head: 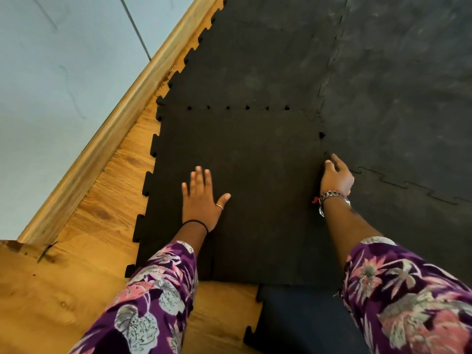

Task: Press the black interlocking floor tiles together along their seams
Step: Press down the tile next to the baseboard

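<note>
- Head view: a black floor tile (242, 190) lay flat on the wooden floor (102, 226), its toothed left edge free over the wood and near the wooden baseboard (122, 118) that ran along the pale wall (63, 72).
- Its far edge met a second black tile (255, 67) along a seam (237, 107) where small dark gaps showed between the teeth.
- Its right edge met a greyer, scuffed tile (398, 98); a few gaps showed along that seam just beyond the right hand.
- The left hand (201, 200) lay flat on the near tile, palm down, fingers spread and straight, holding nothing; a ring sat on the thumb and a thin black band circled the wrist.
- The right hand (337, 176) rested at the right seam, fingers curled downward with the tips on the tile edge; whether they gripped the edge I could not tell.
- A metal watch (332, 196) sat on the right wrist.
- Both forearms wore purple floral sleeves (158, 297).
- Another dark tile (293, 318) lay nearest the person, partly tucked under the near edge.
</note>
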